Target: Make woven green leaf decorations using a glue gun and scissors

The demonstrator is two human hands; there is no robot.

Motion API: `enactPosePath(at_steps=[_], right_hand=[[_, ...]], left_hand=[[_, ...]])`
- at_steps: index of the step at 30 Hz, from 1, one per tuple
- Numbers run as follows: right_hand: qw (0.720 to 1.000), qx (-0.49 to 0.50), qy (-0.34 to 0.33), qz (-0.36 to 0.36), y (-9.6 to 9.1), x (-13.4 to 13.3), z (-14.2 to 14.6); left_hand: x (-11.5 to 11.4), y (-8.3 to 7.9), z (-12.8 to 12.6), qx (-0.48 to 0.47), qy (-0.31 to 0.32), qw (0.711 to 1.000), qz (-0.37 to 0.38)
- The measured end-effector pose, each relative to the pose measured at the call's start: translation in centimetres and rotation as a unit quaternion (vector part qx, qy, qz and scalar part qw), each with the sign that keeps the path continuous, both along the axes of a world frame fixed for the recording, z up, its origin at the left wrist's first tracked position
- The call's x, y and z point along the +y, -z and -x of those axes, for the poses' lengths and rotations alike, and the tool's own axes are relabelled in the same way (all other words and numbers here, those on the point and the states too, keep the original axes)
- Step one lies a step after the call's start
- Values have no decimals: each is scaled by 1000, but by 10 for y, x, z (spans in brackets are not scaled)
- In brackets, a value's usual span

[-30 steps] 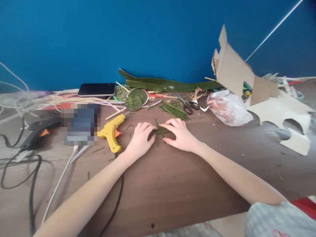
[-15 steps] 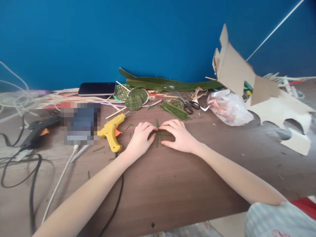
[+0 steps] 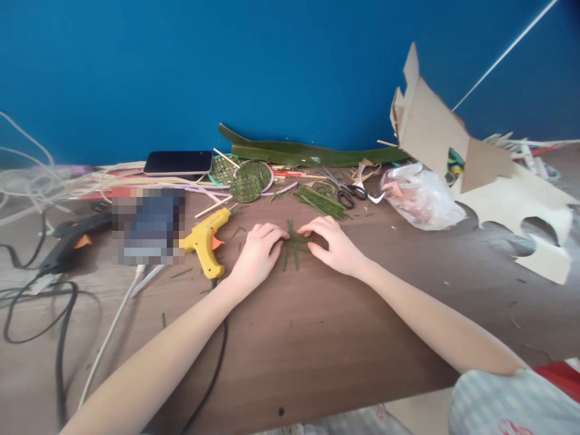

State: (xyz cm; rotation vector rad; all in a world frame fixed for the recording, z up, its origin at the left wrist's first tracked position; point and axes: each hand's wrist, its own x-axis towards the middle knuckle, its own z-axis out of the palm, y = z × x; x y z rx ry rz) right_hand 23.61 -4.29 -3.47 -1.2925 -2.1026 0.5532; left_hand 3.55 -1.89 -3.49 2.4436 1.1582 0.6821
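Note:
Several narrow green leaf strips (image 3: 296,246) lie crossed over one another on the brown table between my two hands. My left hand (image 3: 259,252) rests at their left side, its thumb and index finger closed on the strip ends. On the other side, my right hand (image 3: 334,246) has its thumb and index finger apart, with the fingertips close to the right ends of the strips. Behind the hands sits a bundle of cut green strips (image 3: 321,202). A yellow glue gun (image 3: 206,241) lies just left of my left hand.
Black-handled scissors (image 3: 347,192), woven green discs (image 3: 249,181) and a long leaf (image 3: 312,154) lie along the blue wall. A plastic bag (image 3: 421,199) and cut cardboard (image 3: 512,205) occupy the right. Phones (image 3: 178,162), cables and a black glue gun (image 3: 72,244) crowd the left.
My right hand has shifted slightly right, away from the strips, and more of their crossing shows. The lower strip ends have spread apart a little. My left hand has barely moved.

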Motion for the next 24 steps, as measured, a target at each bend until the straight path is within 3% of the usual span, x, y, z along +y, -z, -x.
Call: enactPosePath(at_steps=[5,11,24], right_hand=[[999,26,45,-14,3,2,-2],[999,-13,32,-7,4,2,0],[999,-22,35,-11,4,3,1]], left_hand=[[-1,-2,0,2,-26,1000,-4],[-1,0,1,12,-59,998,-3],[1,1,0,18,-42,999,-6]])
